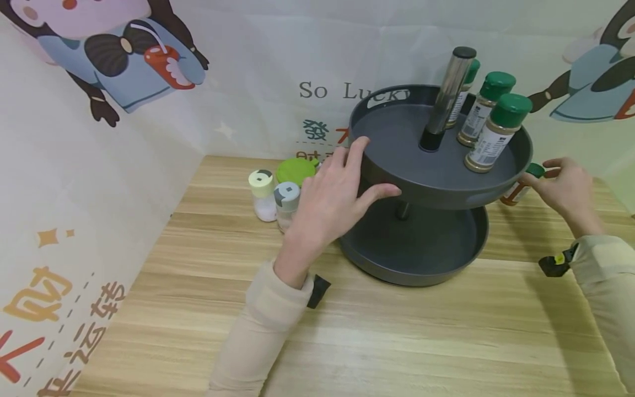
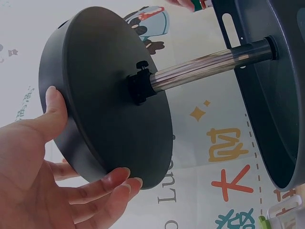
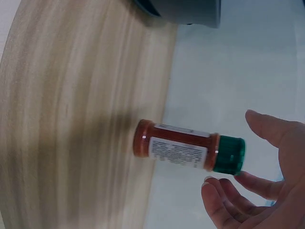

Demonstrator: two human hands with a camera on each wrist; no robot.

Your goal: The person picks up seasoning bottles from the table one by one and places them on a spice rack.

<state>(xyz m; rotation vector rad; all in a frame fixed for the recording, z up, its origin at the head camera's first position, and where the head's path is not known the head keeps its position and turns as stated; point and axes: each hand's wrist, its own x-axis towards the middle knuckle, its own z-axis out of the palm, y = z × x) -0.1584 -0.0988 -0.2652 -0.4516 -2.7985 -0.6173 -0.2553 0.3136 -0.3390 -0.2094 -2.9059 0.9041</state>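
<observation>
My left hand [image 1: 329, 201] rests against the outer wall of the upper tray [image 1: 446, 190] of a dark grey two-tier turntable, thumb and fingers spread along it. In the left wrist view that tray's underside [image 2: 114, 109] shows, joined to a metal pole [image 2: 200, 67]. At the right, my right hand [image 1: 568, 190] is at a spice bottle [image 1: 513, 194] with a green cap and reddish-brown contents. The right wrist view has its fingers at the bottle's green cap [image 3: 229, 155], with the thumb apart from it. The turntable's lower tray [image 1: 414, 237] stands on the table.
Several green-capped spice bottles, one at the front [image 1: 491, 138], stand on the upper tray beside the black-topped pole [image 1: 446, 94]. Left of the turntable are a yellow-lidded shaker [image 1: 263, 196], a grey-lidded shaker [image 1: 286, 201] and a green lid [image 1: 296, 171]. A printed cloth [image 1: 238, 71] hangs behind the wooden table [image 1: 208, 248].
</observation>
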